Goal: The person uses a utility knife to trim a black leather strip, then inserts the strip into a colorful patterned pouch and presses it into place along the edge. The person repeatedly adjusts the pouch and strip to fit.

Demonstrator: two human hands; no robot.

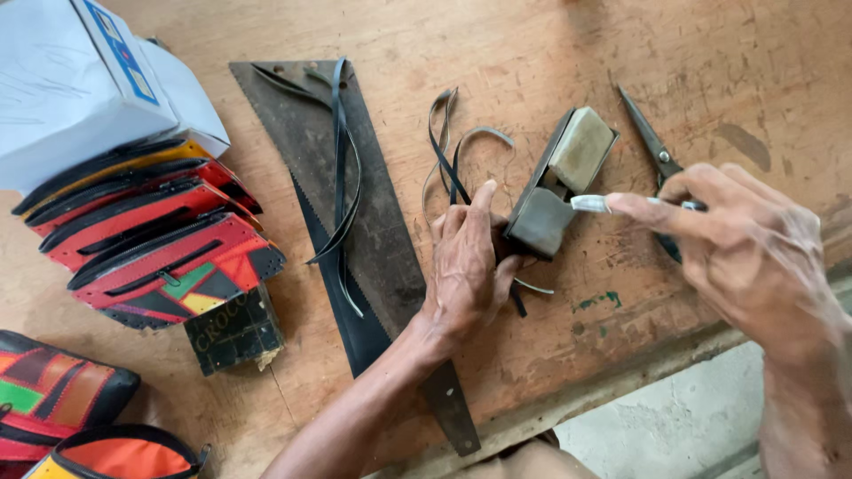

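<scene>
left hand [466,266] steadies a small grey open box [559,182] on the wooden tabletop [532,53]; right hand [745,244], grip pinching a thin white-tipped applicator [590,203], reaches toward it. likely loading step; next calls for a steady dip.

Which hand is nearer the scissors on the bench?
Right. The right hand lies over the scissors, covering their handles. The left hand is well off to their left, touching the small grey box.

Soft even daylight, faint shadows, sharp centre — slight blur on nearest hand [754,257]
</scene>
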